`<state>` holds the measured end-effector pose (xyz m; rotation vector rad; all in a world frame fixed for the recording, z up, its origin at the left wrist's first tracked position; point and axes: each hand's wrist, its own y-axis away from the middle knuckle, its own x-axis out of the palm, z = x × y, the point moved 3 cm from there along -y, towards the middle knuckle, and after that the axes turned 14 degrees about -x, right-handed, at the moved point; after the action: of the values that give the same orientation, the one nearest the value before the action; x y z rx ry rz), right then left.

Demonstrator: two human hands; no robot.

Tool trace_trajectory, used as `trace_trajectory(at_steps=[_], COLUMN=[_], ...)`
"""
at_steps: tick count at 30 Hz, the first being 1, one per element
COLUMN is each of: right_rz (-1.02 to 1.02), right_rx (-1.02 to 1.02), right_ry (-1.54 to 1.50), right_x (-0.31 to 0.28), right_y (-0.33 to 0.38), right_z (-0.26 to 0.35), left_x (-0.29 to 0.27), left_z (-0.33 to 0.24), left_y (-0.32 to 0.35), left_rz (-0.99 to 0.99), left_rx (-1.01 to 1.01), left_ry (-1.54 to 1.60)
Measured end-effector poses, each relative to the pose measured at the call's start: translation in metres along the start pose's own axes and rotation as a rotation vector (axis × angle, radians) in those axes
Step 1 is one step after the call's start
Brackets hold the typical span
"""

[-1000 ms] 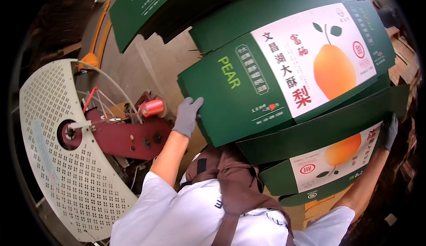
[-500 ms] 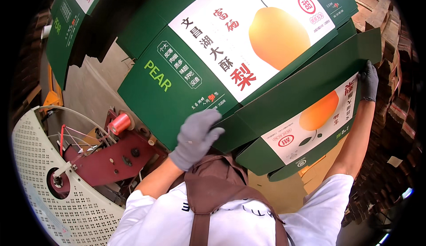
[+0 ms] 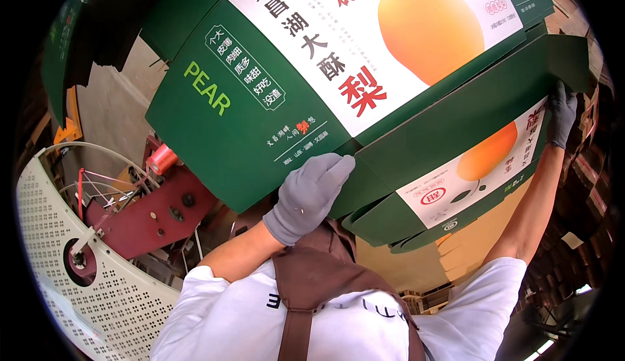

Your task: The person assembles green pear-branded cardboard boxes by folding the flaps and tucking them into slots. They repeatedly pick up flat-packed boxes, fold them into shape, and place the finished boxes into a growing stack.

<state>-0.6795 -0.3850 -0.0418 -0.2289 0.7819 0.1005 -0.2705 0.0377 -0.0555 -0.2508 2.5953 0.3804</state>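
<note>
A large green cardboard box (image 3: 241, 146) with a white panel and a big yellow pear print spans the space in front of me. Its near side is a folded-down green flap (image 3: 449, 123), below which a smaller printed panel (image 3: 472, 169) shows an orange pear. My left hand (image 3: 309, 195), in a grey glove, is closed with fingertips pinching the box's near edge beside the flap's left end. At the right end of the flap, my right hand (image 3: 561, 115), also gloved in grey, grips the box's edge; some of its fingers are hidden behind the cardboard.
At the left stands a maroon machine (image 3: 156, 218) with a cream perforated guard (image 3: 97, 309) and a red spool (image 3: 161, 159). Another green box (image 3: 58, 68) is at the upper left. Brown stacked material (image 3: 589, 211) lines the right side.
The box has come nearer and shifted slightly left and up. My left hand has moved right and closed on its near edge. My right hand has moved a little right, still holding on.
</note>
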Motion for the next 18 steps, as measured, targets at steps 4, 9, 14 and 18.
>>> trace_trajectory(at_steps=[4,9,14,18], right_rz=[-0.01,0.04,0.079,0.109], right_rx=[-0.017,-0.017,0.034,0.04], right_ry=[0.007,0.076,0.047,0.09], right_x=[0.008,0.013,0.001,-0.008], right_y=[-0.003,-0.007,-0.015,-0.019], right_z=[0.007,0.011,-0.013,-0.029], left_x=[-0.001,-0.001,0.0,0.0], left_z=[-0.001,0.003,0.005,0.005], left_y=[0.001,-0.002,-0.004,-0.006], left_rz=[0.003,-0.001,0.002,0.019], left_rx=[-0.025,-0.032,-0.046,-0.058], left_ry=[-0.075,-0.086,-0.098,-0.099])
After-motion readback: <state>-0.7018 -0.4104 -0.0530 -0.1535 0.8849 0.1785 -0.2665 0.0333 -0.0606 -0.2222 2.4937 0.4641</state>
